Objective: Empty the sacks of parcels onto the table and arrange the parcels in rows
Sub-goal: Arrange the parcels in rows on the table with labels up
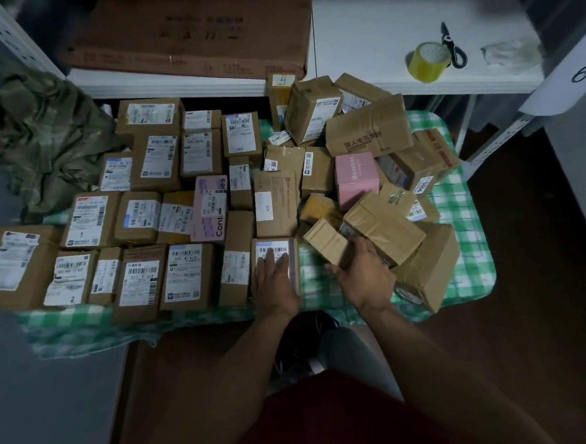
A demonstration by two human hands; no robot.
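A: What do we have on the table (454, 191)?

B: We see its green checked cloth covered with parcels. On our left side brown boxes lie label-up in rows (141, 231); on our right side a loose heap (377, 168) is piled, with a pink box (356, 176) in the middle of it.

A: And our hands?

B: Our left hand (275, 281) lies flat, fingers straight, pressing on the labelled box (275, 253) at the right end of the front row. Our right hand (365, 269) curls round a small plain brown box (325, 242) at the near edge of the heap, and the box is tilted.

A: Where is the sack?

B: A camouflage sack (39, 134) lies crumpled at the far left, beside the rows. Behind the table, on a white shelf (375, 17), we see a yellow tape roll (427, 61) touching black scissors (454, 47), and a big flat carton (187, 32)
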